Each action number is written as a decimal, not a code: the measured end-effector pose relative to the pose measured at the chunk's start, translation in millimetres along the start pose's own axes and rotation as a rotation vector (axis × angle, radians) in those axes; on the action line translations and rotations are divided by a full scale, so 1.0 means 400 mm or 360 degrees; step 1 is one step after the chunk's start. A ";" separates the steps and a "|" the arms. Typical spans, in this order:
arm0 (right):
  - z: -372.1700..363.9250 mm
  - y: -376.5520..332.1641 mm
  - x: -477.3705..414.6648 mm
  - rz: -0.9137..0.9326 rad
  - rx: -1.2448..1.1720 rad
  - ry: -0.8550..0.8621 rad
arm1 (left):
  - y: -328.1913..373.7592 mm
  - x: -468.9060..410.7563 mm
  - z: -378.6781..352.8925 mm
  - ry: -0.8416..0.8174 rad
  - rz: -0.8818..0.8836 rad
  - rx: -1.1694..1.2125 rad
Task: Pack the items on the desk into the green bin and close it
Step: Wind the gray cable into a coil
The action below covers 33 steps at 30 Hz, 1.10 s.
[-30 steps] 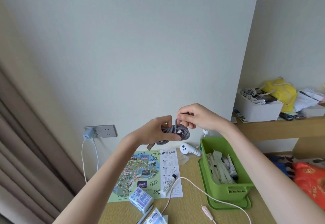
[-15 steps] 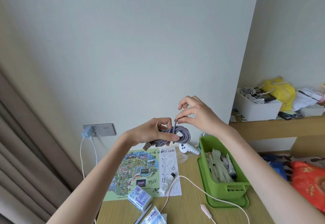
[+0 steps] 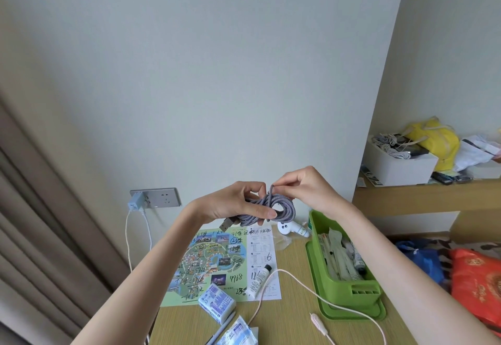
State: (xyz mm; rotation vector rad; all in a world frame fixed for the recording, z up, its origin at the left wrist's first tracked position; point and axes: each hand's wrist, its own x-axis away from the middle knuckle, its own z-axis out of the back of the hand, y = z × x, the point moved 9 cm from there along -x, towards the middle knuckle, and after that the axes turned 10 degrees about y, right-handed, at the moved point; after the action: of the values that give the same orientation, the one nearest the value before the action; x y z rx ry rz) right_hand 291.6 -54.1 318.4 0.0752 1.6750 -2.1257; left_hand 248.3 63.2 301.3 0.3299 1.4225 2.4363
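Two bare forearms enter from about 7 and 5 o'clock, no sleeve showing anywhere along either. The left hand [image 3: 233, 203] and right hand [image 3: 306, 184] wear no gloves, and no watch or bracelet shows at either wrist. Nails look short and unpainted, though they are too small to be sure.

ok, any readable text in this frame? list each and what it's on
"4968": handwritten on the map sheet.
"6": handwritten on the map sheet's white panel.
"592": handwritten low on the map sheet; first digit unclear.
Other handwriting and print on the map sheet: too small or unclear.
Tube, tissue pack, white bottle: print blurred, unreadable.
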 end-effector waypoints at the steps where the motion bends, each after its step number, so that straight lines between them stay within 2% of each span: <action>1: -0.005 0.011 0.004 -0.0068 -0.0035 -0.0023 | 0.001 -0.001 0.001 0.0010 -0.0004 0.0002; 9: -0.008 0.066 0.012 -0.0458 -0.0015 -0.0056 | -0.013 -0.012 -0.001 0.0037 0.0048 -0.0134; 14: -0.020 0.075 0.012 -0.0516 -0.0003 -0.0114 | -0.022 -0.011 -0.006 0.0018 0.0072 -0.0292; 17: -0.033 0.089 0.019 -0.0553 -0.0129 -0.0161 | -0.031 -0.008 -0.004 -0.0005 0.0115 -0.0361; 21: -0.053 0.103 0.032 -0.0657 -0.0358 -0.0270 | -0.039 -0.005 -0.003 -0.0016 0.0152 -0.0233; 26: -0.075 0.117 0.040 -0.0759 -0.0538 -0.0392 | -0.029 -0.004 0.001 -0.0031 0.0136 -0.0255; 30: -0.077 0.131 0.041 -0.0839 -0.0704 -0.0398 | -0.017 -0.010 0.005 0.0005 0.0099 -0.0290; 33: -0.073 0.138 0.036 -0.0861 -0.0687 -0.0370 | -0.017 -0.016 0.005 0.0066 0.0090 -0.0336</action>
State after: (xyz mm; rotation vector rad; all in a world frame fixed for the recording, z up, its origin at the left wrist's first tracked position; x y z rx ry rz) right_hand 292.2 -40.8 255.5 -0.8024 2.1288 -1.9487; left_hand 255.9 65.6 295.8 0.2759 1.1715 2.6240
